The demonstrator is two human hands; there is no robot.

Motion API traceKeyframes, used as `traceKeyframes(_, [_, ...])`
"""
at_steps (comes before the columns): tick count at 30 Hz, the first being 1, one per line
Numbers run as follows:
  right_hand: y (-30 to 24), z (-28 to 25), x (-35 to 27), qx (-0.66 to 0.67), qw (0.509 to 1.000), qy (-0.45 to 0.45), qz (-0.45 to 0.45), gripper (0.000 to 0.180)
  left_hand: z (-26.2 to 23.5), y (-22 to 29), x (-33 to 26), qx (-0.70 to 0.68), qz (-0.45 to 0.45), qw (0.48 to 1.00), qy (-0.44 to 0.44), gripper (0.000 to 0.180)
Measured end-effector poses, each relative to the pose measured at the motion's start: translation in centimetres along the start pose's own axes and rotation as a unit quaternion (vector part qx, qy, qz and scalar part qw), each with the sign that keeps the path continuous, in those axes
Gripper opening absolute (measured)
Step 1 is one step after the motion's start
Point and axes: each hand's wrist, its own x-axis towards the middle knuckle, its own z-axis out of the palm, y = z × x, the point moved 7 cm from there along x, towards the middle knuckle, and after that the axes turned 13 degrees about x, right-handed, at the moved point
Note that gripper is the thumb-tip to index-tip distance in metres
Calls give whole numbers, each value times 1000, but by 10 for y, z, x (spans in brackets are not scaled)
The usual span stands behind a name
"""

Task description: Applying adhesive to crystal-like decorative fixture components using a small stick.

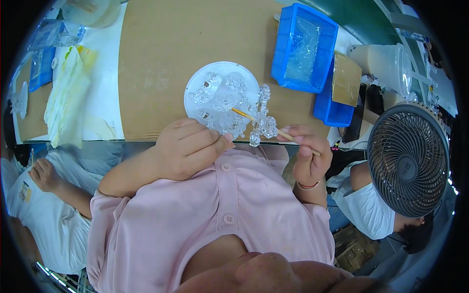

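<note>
A round white plate [191,83] near the table's front edge carries several clear, knobbly plastic pieces. My left hand [188,149] is closed at its lower left rim, thumb and forefinger pinched against a clear plastic piece [264,120] that juts past the plate's right side. Where the fingers grip that piece is partly hidden, and its outline blends with the others. In my right hand [311,152], a thin brush [287,136] with a pale wooden handle is pinched between thumb and fingers. Its yellowish tip points left over the plate, crossing the clear piece.
A blue bin [281,61] with clear contents stands at the back right, beside a second blue bin [337,113] and a white tub [376,61]. A black fan [408,166] is at the right. Yellowish sheets [71,97] lie left. Co-workers sit on both sides, one hand [44,174] showing.
</note>
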Motion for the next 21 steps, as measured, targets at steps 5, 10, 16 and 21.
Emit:
traceKeyframes(5, [-4,0,23,-17,998,-52,41,14,1,-4,1,-16,-34,999,-10,27])
traceKeyframes(10, [-5,10,31,-20,994,-54,91,17,1,-6,1,-12,-39,999,-3,28])
traceKeyframes(16, [-12,3,35,-71,991,-82,84,15,1,-7,0,-9,-57,998,-1,29])
traceKeyframes(21, [-21,0,38,-89,985,-132,64,7,0,-6,1,-12,-65,998,-4,29])
